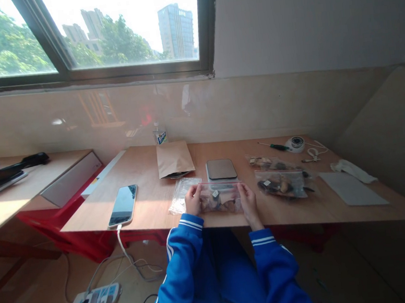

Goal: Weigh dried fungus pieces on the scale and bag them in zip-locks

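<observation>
A clear zip bag point(219, 197) with brown and dark pieces inside lies flat near the front edge of the wooden table point(149, 195). My left hand point(193, 199) pinches its left end and my right hand point(248, 202) pinches its right end, both with fingers closed on the bag's edge by the red zip strip. An empty clear bag point(181, 194) lies just left of it, partly under the held one. Both arms wear blue sleeves with white stripes.
A small scale point(220, 169) and a brown paper pouch point(173, 159) sit behind the bag. Two filled zip bags point(281, 181) lie to the right, then a white sheet point(351, 188), screwdriver point(273, 146) and tape point(296, 143). A phone point(123, 205) charges at left.
</observation>
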Demonstrator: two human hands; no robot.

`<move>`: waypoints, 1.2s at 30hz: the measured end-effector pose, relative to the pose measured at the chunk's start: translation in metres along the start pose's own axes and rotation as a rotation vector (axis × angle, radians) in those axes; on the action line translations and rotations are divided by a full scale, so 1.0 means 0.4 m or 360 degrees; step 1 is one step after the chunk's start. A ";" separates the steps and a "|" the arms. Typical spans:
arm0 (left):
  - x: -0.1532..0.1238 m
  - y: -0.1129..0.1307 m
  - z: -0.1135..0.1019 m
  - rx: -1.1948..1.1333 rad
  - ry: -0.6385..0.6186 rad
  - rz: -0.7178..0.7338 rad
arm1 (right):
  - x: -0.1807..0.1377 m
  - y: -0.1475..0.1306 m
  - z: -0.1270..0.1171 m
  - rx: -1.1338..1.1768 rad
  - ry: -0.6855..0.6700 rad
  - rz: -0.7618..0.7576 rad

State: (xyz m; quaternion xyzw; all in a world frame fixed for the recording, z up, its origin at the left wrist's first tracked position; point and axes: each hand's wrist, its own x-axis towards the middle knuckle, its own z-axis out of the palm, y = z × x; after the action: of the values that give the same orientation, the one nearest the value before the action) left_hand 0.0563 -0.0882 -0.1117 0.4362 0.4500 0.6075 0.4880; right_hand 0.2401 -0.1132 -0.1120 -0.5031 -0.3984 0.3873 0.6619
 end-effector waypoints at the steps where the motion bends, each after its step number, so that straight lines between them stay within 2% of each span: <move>1: 0.001 -0.002 -0.001 0.0006 0.0013 0.0016 | 0.000 0.000 0.000 0.0000 0.0010 -0.0010; 6: 0.000 0.001 -0.002 0.0093 0.0052 0.0091 | 0.004 0.005 -0.002 -0.0016 0.0061 -0.0063; 13: -0.002 0.009 0.000 0.0091 0.0088 0.0074 | 0.008 0.011 -0.001 -0.0092 0.0057 -0.0144; 19: -0.001 0.012 0.004 0.0024 -0.0041 0.0039 | 0.010 0.013 -0.005 -0.0043 0.0063 -0.0151; 25: -0.007 0.024 0.010 -0.0013 -0.0110 0.0083 | 0.008 0.027 -0.007 -0.0170 0.0008 -0.0118; 27: -0.007 0.022 0.010 0.0006 -0.0119 0.0118 | 0.005 0.024 -0.005 -0.0323 0.0097 -0.0231; 30: -0.004 0.017 0.008 0.0062 -0.0117 0.0177 | -0.008 -0.006 0.010 -0.0764 0.0444 -0.0671; 31: -0.004 0.016 0.008 0.0085 -0.0124 0.0196 | -0.014 -0.024 0.020 -0.0926 0.0479 -0.0829; 33: -0.003 0.015 0.007 0.0102 -0.0141 0.0227 | -0.026 -0.069 0.049 -0.1214 0.0267 -0.1055; 36: -0.005 0.019 0.007 0.0064 -0.0140 0.0254 | -0.036 -0.138 0.104 -0.1545 -0.0372 -0.1112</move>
State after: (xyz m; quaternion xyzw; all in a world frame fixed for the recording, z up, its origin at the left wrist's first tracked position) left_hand 0.0579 -0.0907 -0.1040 0.5066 0.4043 0.6154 0.4485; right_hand 0.2024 -0.1223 -0.0530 -0.5411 -0.7409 -0.0260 0.3969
